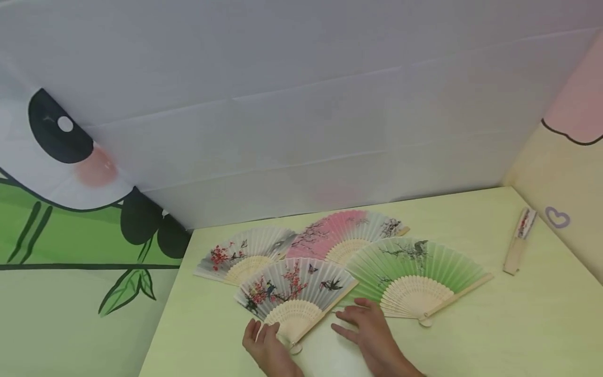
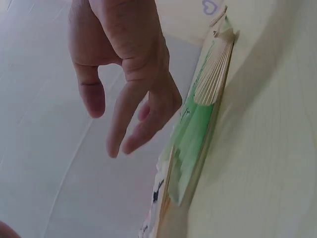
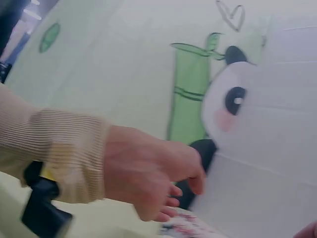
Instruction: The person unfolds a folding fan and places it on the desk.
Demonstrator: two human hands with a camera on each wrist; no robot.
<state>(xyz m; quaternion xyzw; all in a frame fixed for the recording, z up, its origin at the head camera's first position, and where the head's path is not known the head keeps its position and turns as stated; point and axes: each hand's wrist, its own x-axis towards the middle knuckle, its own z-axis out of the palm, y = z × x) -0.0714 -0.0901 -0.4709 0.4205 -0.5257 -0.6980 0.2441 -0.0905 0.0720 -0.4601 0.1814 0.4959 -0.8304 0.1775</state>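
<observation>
A grey folding fan (image 1: 294, 288) with red blossoms lies spread on the table, front left of centre. My left hand (image 1: 270, 348) is beside its pivot end, fingers loosely bent and overlapping the lower ribs in the head view. Between this fan and a spread green folding fan (image 1: 414, 277) is my right hand (image 1: 369, 335), its fingers apart and nothing held. The left wrist view shows the right hand (image 2: 131, 84) above the table with fingers pointing down. In the right wrist view the left hand (image 3: 153, 168), below a striped sleeve (image 3: 72, 153), has relaxed fingers.
Behind lie a spread pink folding fan (image 1: 330, 235) and a white-grey folding fan (image 1: 249, 251), their edges overlapping. One folded fan (image 1: 520, 241) rests at the right by the side wall. White sheeting (image 1: 301, 131) and painted panels enclose the pale green table (image 1: 471, 345).
</observation>
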